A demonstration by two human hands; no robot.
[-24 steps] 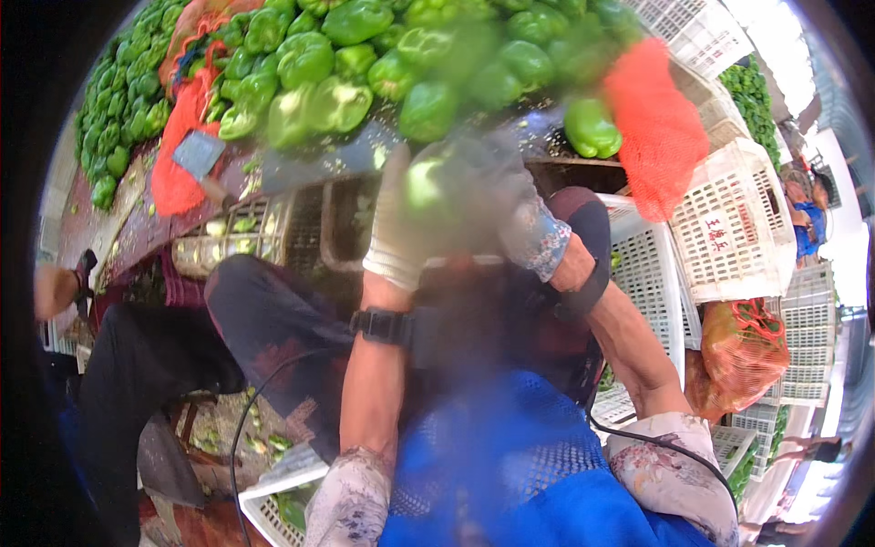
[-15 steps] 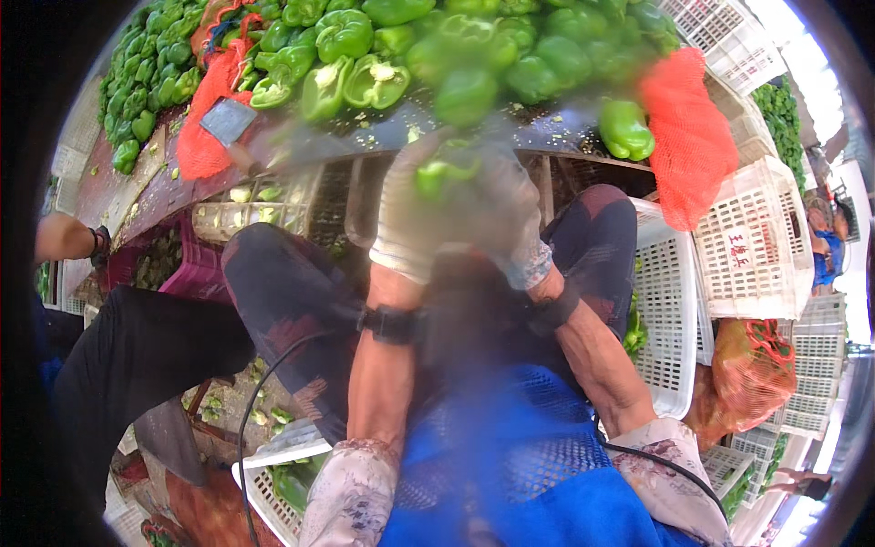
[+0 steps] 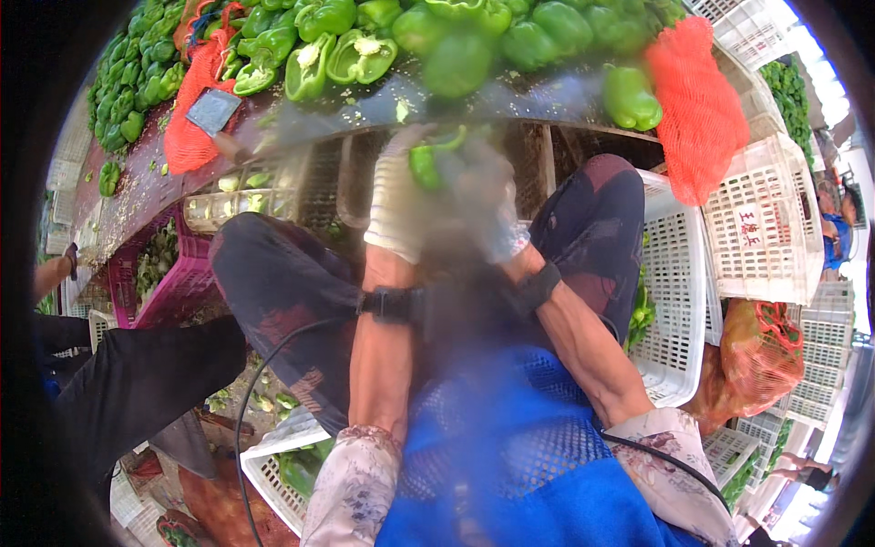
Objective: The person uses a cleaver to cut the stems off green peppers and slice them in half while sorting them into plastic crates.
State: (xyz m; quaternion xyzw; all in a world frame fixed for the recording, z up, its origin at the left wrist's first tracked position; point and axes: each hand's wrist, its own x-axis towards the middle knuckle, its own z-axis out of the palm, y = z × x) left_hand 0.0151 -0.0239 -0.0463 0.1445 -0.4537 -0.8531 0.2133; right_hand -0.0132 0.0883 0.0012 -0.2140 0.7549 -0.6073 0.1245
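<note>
A green bell pepper is held between my hands just in front of the table edge, partly lost in a blurred smear over the middle of the picture. My left hand, in a pale striped glove, is closed around its left side. Close against the other side is my right hand, also gloved; the smear hides its fingers and anything in them. Beyond my hands, cut pepper halves show pale seed cores on the dark tabletop. A whole pepper lies at the right.
Whole peppers are heaped along the far side. Red mesh bags hang over the table edge, a flat grey square piece on the left one. White crates stand right of my knees, a magenta crate left. Another person's leg is close by.
The pepper between my hands has shifted slightly left and up and is turned differently. My view has moved a little. The other person's forearm at the left has drawn lower and farther out.
</note>
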